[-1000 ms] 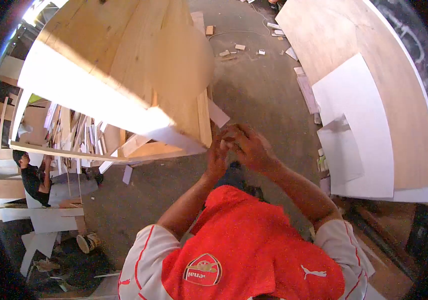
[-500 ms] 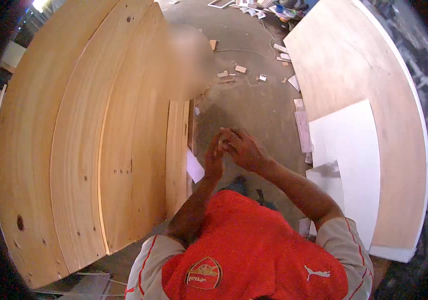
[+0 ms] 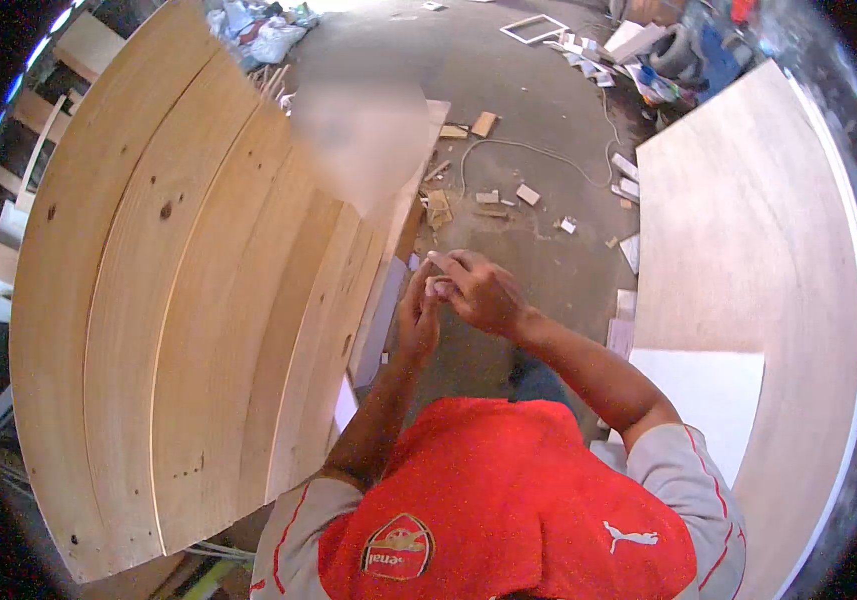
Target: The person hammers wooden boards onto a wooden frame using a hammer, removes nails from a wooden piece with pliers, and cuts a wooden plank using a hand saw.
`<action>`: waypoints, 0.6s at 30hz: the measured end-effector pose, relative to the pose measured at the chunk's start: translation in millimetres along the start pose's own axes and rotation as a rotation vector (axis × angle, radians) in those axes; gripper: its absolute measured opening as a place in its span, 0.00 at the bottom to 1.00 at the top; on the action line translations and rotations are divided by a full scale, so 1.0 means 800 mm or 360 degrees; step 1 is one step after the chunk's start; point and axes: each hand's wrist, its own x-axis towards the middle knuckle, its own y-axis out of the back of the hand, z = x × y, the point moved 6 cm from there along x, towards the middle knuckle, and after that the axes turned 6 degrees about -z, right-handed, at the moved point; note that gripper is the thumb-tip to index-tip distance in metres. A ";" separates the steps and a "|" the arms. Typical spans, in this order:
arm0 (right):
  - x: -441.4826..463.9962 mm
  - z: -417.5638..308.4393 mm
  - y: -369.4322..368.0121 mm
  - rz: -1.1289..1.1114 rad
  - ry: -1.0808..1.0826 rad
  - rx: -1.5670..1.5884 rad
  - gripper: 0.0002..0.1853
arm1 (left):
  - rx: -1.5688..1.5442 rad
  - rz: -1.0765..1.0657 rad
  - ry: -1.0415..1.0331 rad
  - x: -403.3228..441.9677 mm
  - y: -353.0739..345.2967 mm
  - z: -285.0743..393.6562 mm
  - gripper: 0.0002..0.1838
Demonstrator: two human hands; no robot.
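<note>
In the head view my left hand [image 3: 419, 312] and my right hand [image 3: 490, 296] meet in front of my red shirt, above the floor. Their fingertips press together. My right fingers are curled against those of my left hand, and whatever may lie between them is too small or hidden to make out. Both hands are apart from the wooden panel [image 3: 214, 300] of joined pine boards on the left. The pale plywood board [image 3: 739, 230] on the right is also out of their touch.
Several wood offcuts [image 3: 528, 194] lie on the concrete floor [image 3: 539, 90] ahead, near a thin cable [image 3: 539, 150]. A white sheet [image 3: 699, 400] rests against the plywood. Farther off are a white frame [image 3: 534, 29] and plastic bags [image 3: 259, 35]. A round blurred patch hides the panel's far end.
The view has shifted, showing more of the floor ahead, and the panel and plywood appear at new angles. My hands stay together, fingers slightly rearranged.
</note>
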 end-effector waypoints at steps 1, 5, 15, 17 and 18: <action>0.008 0.025 0.018 0.0005 0.0034 0.0000 0.25 | -0.0010 0.0038 0.0055 0.020 -0.021 0.005 0.29; 0.080 0.094 0.055 -0.0168 0.0118 0.0106 0.25 | -0.0035 0.0276 0.0045 0.103 -0.048 -0.001 0.28; 0.285 0.198 -0.007 -0.0482 0.0579 0.0251 0.25 | 0.0126 0.0809 0.0123 0.251 0.030 -0.066 0.29; 0.331 0.225 -0.034 -0.0571 0.0575 0.0268 0.25 | 0.0113 0.0900 0.0151 0.288 0.051 -0.081 0.29; 0.354 0.244 -0.054 -0.0635 0.0550 0.0282 0.25 | 0.0077 0.0916 0.0148 0.311 0.061 -0.087 0.29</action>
